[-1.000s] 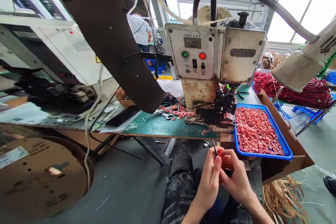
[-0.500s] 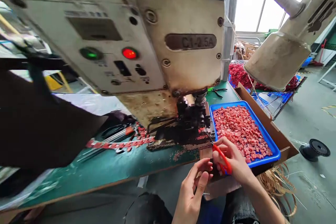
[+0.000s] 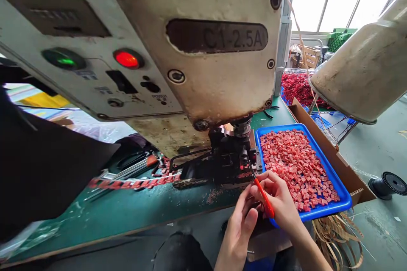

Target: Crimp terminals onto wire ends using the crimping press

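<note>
My right hand [image 3: 281,205] is closed round a red-handled tool [image 3: 265,199] with a thin, dark metal tip; its exact kind is hard to make out. That tip points up into the black feed mechanism [image 3: 230,150] under the press head. Close against the right hand is my left hand [image 3: 237,228], palm inward, with its thumb apart from its curved fingers. Nothing shows in its grasp, though some fingertips are hidden behind the right hand. Beside the mechanism stands a blue tray [image 3: 345,201] of small pinkish-red square pieces [image 3: 292,165]. A strip of linked red pieces [image 3: 136,183] runs to the mechanism's left side.
The large press head [image 3: 222,72] marked C1-2.5A hangs over the green bench [image 3: 152,205], with lit green and red buttons. Metal tools [image 3: 140,167] lie on the left. A cardboard box [image 3: 352,175] borders the tray. On the floor are a black spool [image 3: 386,184] and tan strips [image 3: 337,237].
The view has moved nearer to the press. Both hands have come closer together, and the red-handled tool sits more upright with its tip still at the mechanism.
</note>
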A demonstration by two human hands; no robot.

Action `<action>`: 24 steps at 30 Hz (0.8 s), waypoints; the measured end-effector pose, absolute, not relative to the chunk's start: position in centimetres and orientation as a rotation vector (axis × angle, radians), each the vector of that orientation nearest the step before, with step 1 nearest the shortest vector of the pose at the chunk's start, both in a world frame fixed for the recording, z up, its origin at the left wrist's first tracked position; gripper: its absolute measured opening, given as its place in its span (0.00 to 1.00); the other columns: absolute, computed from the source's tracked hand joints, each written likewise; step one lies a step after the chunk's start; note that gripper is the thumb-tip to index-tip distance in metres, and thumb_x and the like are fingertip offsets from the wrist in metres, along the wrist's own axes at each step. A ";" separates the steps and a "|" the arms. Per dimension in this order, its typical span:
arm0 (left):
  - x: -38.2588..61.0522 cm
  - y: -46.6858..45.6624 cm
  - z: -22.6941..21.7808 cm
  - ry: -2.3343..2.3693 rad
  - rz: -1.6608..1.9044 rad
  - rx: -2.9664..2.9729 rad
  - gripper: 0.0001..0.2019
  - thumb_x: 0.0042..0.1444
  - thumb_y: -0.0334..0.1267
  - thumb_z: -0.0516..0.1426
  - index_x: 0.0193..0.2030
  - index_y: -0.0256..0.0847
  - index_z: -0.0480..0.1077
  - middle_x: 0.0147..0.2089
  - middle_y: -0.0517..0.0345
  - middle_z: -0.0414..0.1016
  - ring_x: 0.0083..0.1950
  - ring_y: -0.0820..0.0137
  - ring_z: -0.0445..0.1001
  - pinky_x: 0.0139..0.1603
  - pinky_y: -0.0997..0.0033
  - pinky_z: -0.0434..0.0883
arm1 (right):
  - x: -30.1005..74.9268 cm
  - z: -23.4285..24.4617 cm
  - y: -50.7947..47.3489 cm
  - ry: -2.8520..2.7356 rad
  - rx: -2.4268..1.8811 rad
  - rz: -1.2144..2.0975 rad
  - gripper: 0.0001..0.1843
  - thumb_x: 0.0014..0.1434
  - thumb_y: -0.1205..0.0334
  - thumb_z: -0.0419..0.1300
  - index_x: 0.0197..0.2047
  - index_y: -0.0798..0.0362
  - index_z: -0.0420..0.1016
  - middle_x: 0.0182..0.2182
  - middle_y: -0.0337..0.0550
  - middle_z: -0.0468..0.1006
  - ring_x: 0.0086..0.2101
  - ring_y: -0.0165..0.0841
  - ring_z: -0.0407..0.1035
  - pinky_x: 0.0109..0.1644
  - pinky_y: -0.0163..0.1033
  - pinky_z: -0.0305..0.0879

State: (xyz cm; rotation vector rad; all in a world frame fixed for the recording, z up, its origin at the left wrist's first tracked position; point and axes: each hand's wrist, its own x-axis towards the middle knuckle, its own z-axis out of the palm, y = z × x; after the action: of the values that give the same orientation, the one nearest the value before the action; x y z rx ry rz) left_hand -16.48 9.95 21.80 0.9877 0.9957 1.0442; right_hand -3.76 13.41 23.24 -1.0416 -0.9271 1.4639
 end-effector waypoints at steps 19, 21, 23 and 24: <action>-13.6 12.8 23.1 1.024 1.161 1.022 0.21 0.43 0.49 0.67 0.40 0.38 0.72 0.36 0.55 0.83 0.36 0.64 0.80 0.38 0.69 0.76 | -4.3 22.9 13.5 -1.041 -1.094 1.236 0.12 0.48 0.57 0.66 0.31 0.51 0.68 0.19 0.30 0.69 0.21 0.26 0.57 0.27 0.34 0.52; -13.5 12.9 23.0 1.022 1.170 1.019 0.21 0.43 0.48 0.67 0.40 0.38 0.72 0.36 0.55 0.83 0.35 0.64 0.80 0.37 0.70 0.75 | -4.2 23.0 13.6 -1.056 -1.096 1.228 0.12 0.47 0.57 0.66 0.31 0.50 0.67 0.18 0.30 0.69 0.21 0.27 0.57 0.27 0.34 0.53; -13.4 12.9 22.9 1.020 1.181 1.010 0.21 0.43 0.48 0.67 0.40 0.38 0.72 0.36 0.54 0.83 0.35 0.65 0.80 0.36 0.71 0.74 | -4.1 23.0 13.7 -1.070 -1.096 1.224 0.13 0.46 0.57 0.65 0.31 0.50 0.65 0.18 0.30 0.69 0.21 0.27 0.58 0.27 0.34 0.54; -13.4 13.0 22.8 1.020 1.187 1.005 0.22 0.43 0.49 0.68 0.41 0.38 0.72 0.36 0.53 0.83 0.35 0.64 0.80 0.36 0.71 0.74 | -4.2 23.0 13.8 -1.074 -1.095 1.223 0.13 0.45 0.58 0.65 0.30 0.49 0.64 0.18 0.30 0.69 0.20 0.27 0.58 0.27 0.34 0.54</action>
State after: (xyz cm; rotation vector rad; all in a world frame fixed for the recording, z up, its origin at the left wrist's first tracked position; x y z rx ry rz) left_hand -13.42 12.97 22.77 1.0052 1.0204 1.1867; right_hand -4.17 13.78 23.04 -1.0955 -1.0738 1.2233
